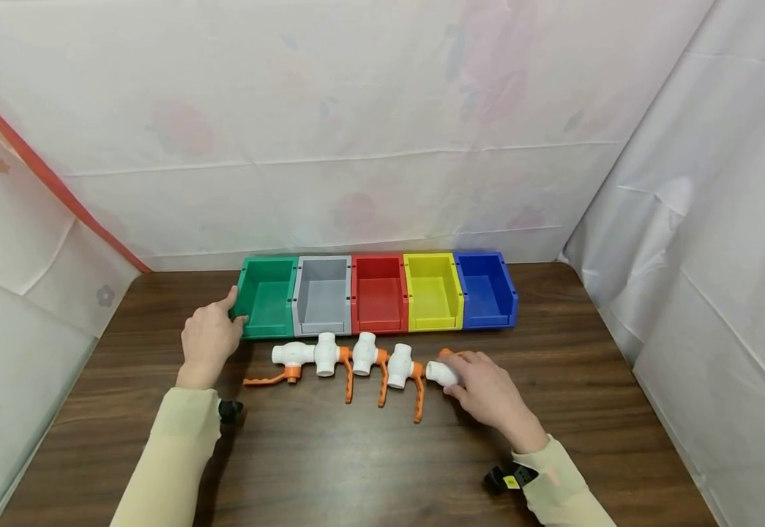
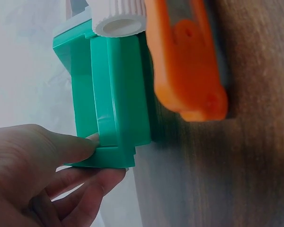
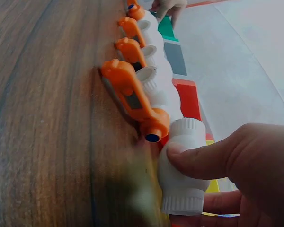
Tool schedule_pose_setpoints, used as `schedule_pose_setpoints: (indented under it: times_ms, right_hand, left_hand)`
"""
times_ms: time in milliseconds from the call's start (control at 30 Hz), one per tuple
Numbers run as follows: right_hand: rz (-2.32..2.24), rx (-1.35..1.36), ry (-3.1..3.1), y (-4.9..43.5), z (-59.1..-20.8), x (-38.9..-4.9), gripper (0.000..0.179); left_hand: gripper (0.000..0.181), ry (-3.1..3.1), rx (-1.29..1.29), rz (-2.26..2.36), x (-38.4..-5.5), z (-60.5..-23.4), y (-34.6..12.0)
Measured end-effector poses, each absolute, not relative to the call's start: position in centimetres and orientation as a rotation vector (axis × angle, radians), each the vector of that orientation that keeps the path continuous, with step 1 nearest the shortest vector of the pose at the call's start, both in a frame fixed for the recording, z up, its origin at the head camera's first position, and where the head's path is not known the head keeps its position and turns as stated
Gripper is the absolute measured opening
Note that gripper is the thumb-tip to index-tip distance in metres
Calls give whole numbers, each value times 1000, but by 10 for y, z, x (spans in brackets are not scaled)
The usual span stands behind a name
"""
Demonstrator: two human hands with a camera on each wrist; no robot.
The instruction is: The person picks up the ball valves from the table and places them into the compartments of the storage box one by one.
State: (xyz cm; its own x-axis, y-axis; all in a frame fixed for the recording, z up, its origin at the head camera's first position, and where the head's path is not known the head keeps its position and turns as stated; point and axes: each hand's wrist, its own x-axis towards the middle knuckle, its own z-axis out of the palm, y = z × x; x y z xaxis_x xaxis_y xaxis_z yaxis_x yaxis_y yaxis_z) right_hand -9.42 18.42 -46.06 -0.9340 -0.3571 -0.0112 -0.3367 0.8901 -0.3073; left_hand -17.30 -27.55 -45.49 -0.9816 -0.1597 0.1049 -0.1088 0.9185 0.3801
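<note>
My left hand [image 1: 209, 337] grips the front left corner of the green bin [image 1: 271, 304]; in the left wrist view the thumb lies inside its wall and the fingers outside. With the right hand [image 1: 490, 391] I hold a white plastic ball valve [image 3: 182, 201] at the right end of a row of valves. The thumb lies across its white body, while its orange handle is mostly hidden behind the fingers in the head view. Nearest to it lies another white valve [image 1: 400, 366] with an orange lever [image 1: 419, 399] pointing toward me.
Grey [image 1: 324, 296], red [image 1: 380, 296], yellow [image 1: 433, 296] and blue [image 1: 485, 293] bins adjoin the green one along the back. More valves lie before them, the leftmost valve [image 1: 293, 355] with its lever turned left. White cloth [image 1: 356, 146] hangs behind the wooden table [image 1: 329, 468].
</note>
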Motion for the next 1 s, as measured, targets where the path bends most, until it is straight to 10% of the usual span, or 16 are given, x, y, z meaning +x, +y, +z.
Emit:
schedule_pose_setpoints:
  times_ms: [1000]
  right_hand:
    - [-1214,-120,3310,206,-437,-131,50]
  left_hand:
    - [61,-2933,211,-588,-172,-457,-275]
